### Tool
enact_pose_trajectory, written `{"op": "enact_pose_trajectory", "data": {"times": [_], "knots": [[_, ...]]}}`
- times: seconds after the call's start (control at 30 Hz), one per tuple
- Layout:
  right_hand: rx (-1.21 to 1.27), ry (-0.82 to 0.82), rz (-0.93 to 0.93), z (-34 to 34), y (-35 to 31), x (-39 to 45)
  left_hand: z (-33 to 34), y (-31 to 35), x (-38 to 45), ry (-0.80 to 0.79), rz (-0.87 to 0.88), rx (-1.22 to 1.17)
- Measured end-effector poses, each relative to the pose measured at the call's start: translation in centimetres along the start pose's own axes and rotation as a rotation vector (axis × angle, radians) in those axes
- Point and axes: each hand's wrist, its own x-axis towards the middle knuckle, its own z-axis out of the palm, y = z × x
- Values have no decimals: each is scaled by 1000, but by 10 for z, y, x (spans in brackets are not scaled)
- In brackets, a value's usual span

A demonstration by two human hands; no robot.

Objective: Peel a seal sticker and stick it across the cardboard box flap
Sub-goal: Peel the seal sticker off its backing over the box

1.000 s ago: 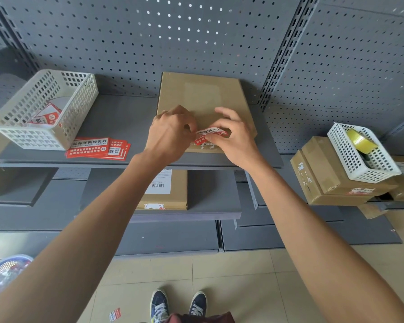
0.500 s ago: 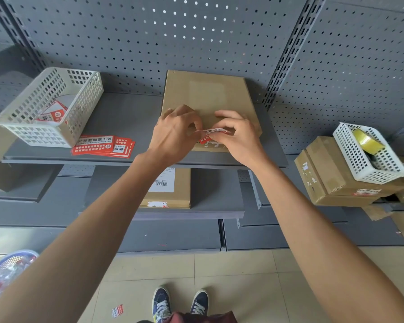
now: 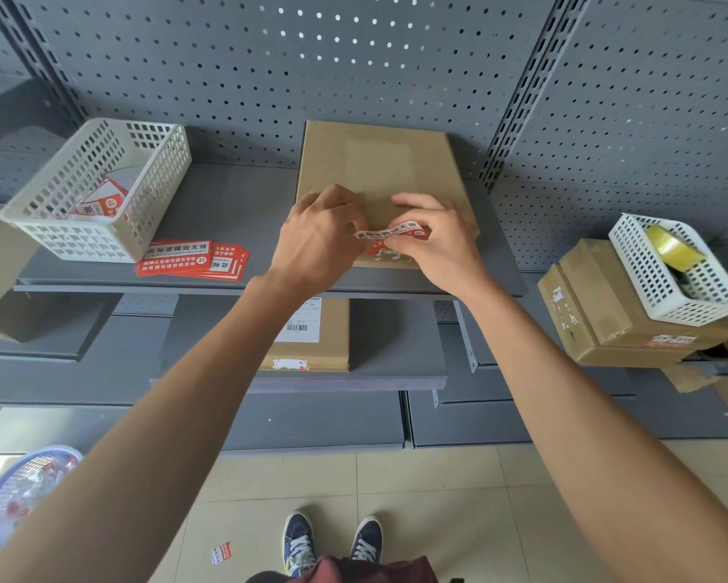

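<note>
A flat cardboard box [image 3: 374, 162] lies on the grey top shelf [image 3: 244, 204], its near edge towards me. Both of my hands hover over that near edge, pinching one red and white seal sticker [image 3: 391, 234] between them. My left hand [image 3: 318, 241] holds its left end, my right hand [image 3: 438, 241] holds its right end. The sticker is bent, its white strip with black characters facing up and a red part curling below. The box's front flap is mostly hidden behind my hands.
A stack of red seal stickers [image 3: 192, 259] lies left of the box beside a white basket [image 3: 97, 191]. A labelled box [image 3: 311, 338] sits one shelf lower. At right, cardboard boxes [image 3: 597, 317] carry a basket with yellow tape [image 3: 671, 246]. One sticker [image 3: 221, 553] lies on the floor.
The sticker has opened out between my fingers, showing more of its white printed strip. Both hands stay over the box's near edge.
</note>
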Motion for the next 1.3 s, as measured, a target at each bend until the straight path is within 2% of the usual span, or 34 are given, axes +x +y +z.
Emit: {"op": "enact_pose_trajectory", "data": {"times": [0.17, 0.43, 0.67, 1.03, 1.17, 1.3], "knots": [[-25, -12, -1, -3, -2, -1, -1, 2, 1, 9, -25, -56], [-43, -29, 7, -4, -3, -2, -2, 2, -2, -13, 25, 26], [-18, -66, 24, -4, -1, -1, 0, 3, -1, -18, -14, 8], [-26, -85, 33, -9, -2, -2, -2, 3, -2, 10, 20, -19], [56, -85, 27, -11, -2, -2, -3, -1, -1, -3, 27, -94], [264, -78, 89, -16, -8, -2, -7, 0, 2, 36, -60, -321]]}}
